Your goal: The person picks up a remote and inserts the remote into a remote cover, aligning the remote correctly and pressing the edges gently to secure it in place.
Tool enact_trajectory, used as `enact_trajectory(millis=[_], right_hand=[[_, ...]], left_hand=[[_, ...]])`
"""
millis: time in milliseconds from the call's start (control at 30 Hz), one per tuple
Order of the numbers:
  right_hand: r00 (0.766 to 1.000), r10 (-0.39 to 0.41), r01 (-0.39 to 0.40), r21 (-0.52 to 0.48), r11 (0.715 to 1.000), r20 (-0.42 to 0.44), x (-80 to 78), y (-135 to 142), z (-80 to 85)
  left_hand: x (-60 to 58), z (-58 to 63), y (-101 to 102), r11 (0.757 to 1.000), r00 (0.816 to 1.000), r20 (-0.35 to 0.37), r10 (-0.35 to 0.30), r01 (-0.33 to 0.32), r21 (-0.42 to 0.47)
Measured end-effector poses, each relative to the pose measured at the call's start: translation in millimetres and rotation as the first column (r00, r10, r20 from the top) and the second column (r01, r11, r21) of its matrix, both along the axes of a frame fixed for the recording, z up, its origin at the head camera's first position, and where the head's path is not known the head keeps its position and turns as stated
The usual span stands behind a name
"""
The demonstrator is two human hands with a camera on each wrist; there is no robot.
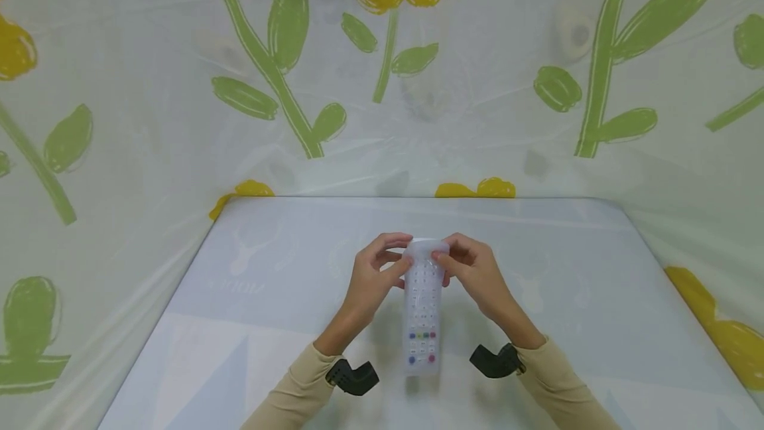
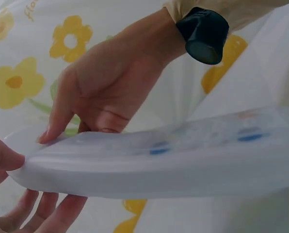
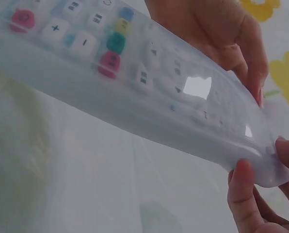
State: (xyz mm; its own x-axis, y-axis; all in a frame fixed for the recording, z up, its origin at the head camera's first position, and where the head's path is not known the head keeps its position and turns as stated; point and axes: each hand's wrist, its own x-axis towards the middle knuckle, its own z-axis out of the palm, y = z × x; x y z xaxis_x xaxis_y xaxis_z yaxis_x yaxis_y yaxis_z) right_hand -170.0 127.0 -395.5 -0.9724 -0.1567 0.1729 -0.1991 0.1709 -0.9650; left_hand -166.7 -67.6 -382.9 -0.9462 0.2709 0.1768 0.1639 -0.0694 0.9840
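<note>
A white remote control (image 1: 422, 314) sits inside a translucent soft cover (image 3: 115, 114), held above the table. Its keys show through, with blue, red, yellow and green ones towards the near end. At the far end my left hand (image 1: 371, 277) pinches the cover's left edge, thumb on top and fingers beneath. Opposite it, my right hand (image 1: 477, 274) pinches the right edge of the same end. Past the remote's far end, the cover extends as a loose, bent flap, seen in the right wrist view.
A pale table (image 1: 286, 284) with faint printed shapes lies below the hands. White cloth (image 1: 477, 118) with yellow flowers and green leaves hangs behind and at both sides. A dark wrist device (image 1: 353, 377) is strapped on the left sleeve, another (image 1: 497, 360) on the right.
</note>
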Motion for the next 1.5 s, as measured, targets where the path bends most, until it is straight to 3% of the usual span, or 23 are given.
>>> enact_trajectory(millis=[233, 433, 533, 667, 767, 1100, 1300, 1433, 1500], right_hand=[[0.997, -0.070, 0.070, -0.022, 0.997, -0.021, 3.9, 0, 2.6], [0.993, -0.007, -0.001, -0.073, 0.997, -0.118, 7.7, 4, 2.9], [0.975, 0.017, -0.027, -0.044, 0.999, -0.220, 8.9, 6, 2.3], [0.931, 0.016, -0.021, -0.011, 1.000, -0.365, 9.2, 6, -0.4], [0.907, 0.018, -0.023, -0.007, 1.000, -0.421, 8.9, 6, -2.9], [0.901, 0.021, -0.052, -0.061, 0.997, -0.433, 6.9, 8, -4.3], [0.901, 0.008, -0.026, -0.035, 0.999, -0.434, 5.3, 6, -2.7], [0.914, -0.006, -0.007, -0.031, 0.999, -0.405, 3.5, 7, -3.9], [0.937, 0.005, -0.024, -0.049, 0.998, -0.351, 2.8, 7, -5.2]], left_hand=[[-6.6, -20.7, -1, 0.999, 1.000, -0.013, -0.002, 0.003, 0.034], [-11.2, -25.8, -3, 0.993, 1.000, 0.019, 0.019, -0.021, 0.118], [-11.6, -26.6, -4, 0.990, 0.998, 0.061, 0.011, -0.020, 0.140], [-11.0, -28.1, -2, 0.987, 0.996, 0.092, -0.015, 0.000, 0.161], [-10.5, -29.4, 0, 0.985, 0.995, 0.093, -0.020, 0.004, 0.174], [-10.3, -31.7, 2, 0.986, 0.994, 0.102, -0.028, 0.011, 0.165], [-9.5, -32.4, 2, 0.986, 0.993, 0.113, -0.044, 0.025, 0.166], [-8.7, -30.4, 2, 0.978, 0.990, 0.131, -0.060, 0.032, 0.204], [-8.4, -28.9, 2, 0.974, 0.989, 0.134, -0.063, 0.031, 0.225]])
